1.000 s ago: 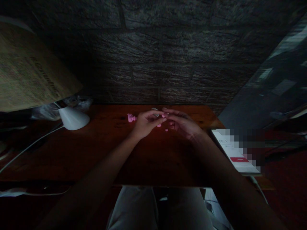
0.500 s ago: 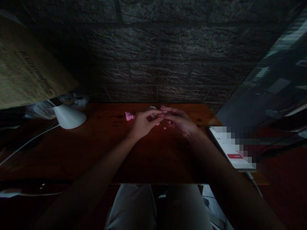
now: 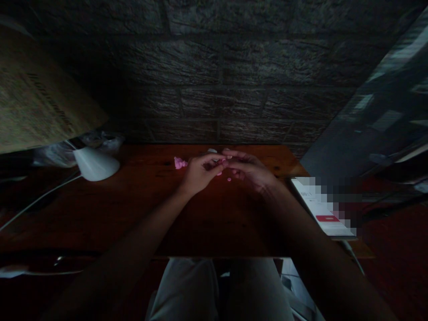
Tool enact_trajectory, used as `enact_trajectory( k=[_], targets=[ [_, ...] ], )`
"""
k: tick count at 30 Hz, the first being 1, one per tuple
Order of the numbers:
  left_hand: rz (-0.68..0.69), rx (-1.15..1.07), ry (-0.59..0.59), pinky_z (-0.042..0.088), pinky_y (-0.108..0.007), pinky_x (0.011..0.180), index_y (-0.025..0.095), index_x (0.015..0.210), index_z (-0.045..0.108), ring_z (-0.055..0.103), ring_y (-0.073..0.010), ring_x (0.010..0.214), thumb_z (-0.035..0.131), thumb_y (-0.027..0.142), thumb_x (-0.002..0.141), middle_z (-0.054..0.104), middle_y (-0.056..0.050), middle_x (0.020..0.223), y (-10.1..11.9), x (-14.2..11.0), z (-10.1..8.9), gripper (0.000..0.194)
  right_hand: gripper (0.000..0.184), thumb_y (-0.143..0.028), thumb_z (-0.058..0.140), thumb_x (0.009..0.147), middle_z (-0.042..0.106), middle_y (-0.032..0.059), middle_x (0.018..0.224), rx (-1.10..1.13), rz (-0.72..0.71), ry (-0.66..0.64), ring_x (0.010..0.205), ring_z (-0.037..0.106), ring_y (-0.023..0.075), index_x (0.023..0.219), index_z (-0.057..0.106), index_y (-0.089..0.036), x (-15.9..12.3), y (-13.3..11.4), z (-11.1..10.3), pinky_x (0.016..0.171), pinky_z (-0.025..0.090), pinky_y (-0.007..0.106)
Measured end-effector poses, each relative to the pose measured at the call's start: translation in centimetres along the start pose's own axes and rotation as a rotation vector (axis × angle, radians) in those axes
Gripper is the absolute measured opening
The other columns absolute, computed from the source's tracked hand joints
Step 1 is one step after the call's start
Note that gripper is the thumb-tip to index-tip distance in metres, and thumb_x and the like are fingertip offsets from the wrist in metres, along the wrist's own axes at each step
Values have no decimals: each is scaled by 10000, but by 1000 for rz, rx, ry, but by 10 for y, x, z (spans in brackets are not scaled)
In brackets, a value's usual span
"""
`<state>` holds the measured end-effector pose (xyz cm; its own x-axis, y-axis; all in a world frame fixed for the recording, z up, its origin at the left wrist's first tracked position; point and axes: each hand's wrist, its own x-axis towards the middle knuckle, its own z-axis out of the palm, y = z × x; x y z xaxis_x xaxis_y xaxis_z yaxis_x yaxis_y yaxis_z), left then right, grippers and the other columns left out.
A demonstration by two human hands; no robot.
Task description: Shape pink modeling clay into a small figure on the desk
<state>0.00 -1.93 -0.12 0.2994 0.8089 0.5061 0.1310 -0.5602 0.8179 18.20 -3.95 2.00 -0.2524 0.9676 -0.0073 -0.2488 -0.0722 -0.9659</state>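
My left hand (image 3: 199, 172) and my right hand (image 3: 249, 171) meet fingertip to fingertip over the far middle of a dark red wooden table (image 3: 140, 209). Both are pinched together on something small and pink that I cannot make out in the dim light. A small pink bit (image 3: 229, 179) lies on the table just below my fingers. A larger crumpled pink lump (image 3: 179, 163) rests to the left of my left hand. Something small and pale (image 3: 211, 150) lies just behind my fingers.
A white cone-shaped lamp base (image 3: 95, 164) with a cable stands at the back left, under a tan lampshade or board (image 3: 36, 107). A lit phone (image 3: 323, 209) lies at the table's right edge. A dark stone-patterned wall (image 3: 220, 80) rises behind. My light trousers (image 3: 200, 290) show below.
My hands stay pinched together at the same spot; the fingers have only shifted slightly. The view has dropped a little.
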Motion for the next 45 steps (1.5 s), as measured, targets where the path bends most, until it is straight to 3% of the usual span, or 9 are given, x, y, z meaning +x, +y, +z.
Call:
enact_trajectory(
  k=[11,17,22,26,30,33,45],
  targets=[
    [-14,-11,35,552,-283,670,212,949,756,726,-168,692,786,315,820,771,-36,779,3,0,0,168,422,-276,891,682,763,5,792,3,-1,-31,623,648,110,1080,755,-239,1,2,-3,507,516,205],
    [-28,-45,62,556,-274,648,207,915,732,731,-173,672,822,352,791,768,-33,761,4,0,0,211,310,-302,858,709,776,13,785,53,-13,7,601,652,115,1001,780,-235,1,0,0,489,507,202],
    [-12,-1,65,549,-256,638,201,918,736,710,-155,661,820,327,787,760,-22,753,7,0,0,201,366,-267,899,666,761,7,779,36,-22,12,611,639,110,1012,786,-231,0,0,2,496,496,202],
    [38,18,-6,561,-257,667,199,1018,757,713,-151,724,818,310,800,783,-49,869,4,0,-1,252,387,-245,911,635,752,8,807,9,-1,68,612,601,108,1002,788,-226,0,-1,-1,522,522,229],
    [139,57,-40,576,-250,665,186,1023,756,722,-140,751,738,271,884,790,-74,986,-1,2,-2,164,406,-276,921,621,753,14,842,-7,-19,79,629,595,112,1002,790,-228,1,0,-3,546,544,244],
    [180,71,-20,579,-242,660,178,976,749,731,-143,762,733,247,889,788,-67,955,-4,2,-2,111,403,-288,920,617,748,13,819,-18,-23,60,622,597,114,993,791,-229,1,-1,-1,528,525,239],
    [132,89,18,560,-225,637,183,943,734,728,-132,670,744,222,868,778,-19,795,-1,0,-1,85,392,-294,898,638,755,11,771,-64,-50,39,609,617,118,1009,787,-228,0,0,2,505,508,222]
  ],
)
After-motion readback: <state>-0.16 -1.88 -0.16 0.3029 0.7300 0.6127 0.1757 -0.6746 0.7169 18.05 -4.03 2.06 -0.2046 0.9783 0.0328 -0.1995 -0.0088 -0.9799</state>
